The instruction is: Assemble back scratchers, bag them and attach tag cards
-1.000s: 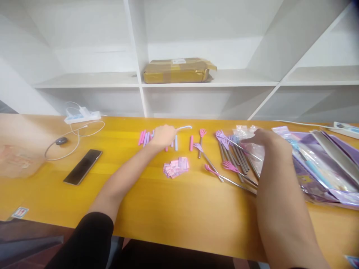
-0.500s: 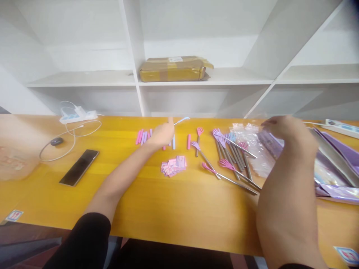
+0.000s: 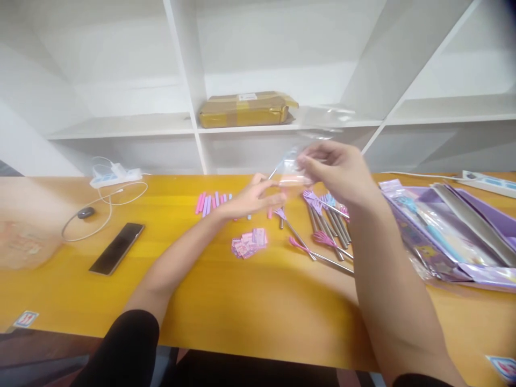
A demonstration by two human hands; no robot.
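My left hand [image 3: 253, 199] is closed on a back scratcher with a thin metal rod [image 3: 276, 171], and its fingers reach to the edge of a clear plastic bag [image 3: 293, 174]. The scratcher's pale blue head shows blurred by the bag. My right hand [image 3: 336, 166] pinches the bag, which spreads up and back above the fingers. Below the hands lie several metal back scratchers [image 3: 320, 223] with pink, purple and blue hand-shaped heads. Short pink, purple and blue tubes [image 3: 207, 204] lie left of my left hand. A small pile of printed pink cards [image 3: 249, 243] is nearer me.
To the right sits a purple box [image 3: 494, 215] holding bagged items, with a wrapped blue back scratcher [image 3: 431, 226]. A phone [image 3: 116, 248], a cable [image 3: 108, 207] and a power strip [image 3: 116, 177] are at left. A taped carton [image 3: 245, 110] stands on the shelf.
My right hand has come left from beside the purple box, now with a clear bag in it. My left hand has shifted slightly right with the back scratcher, meeting the bag.
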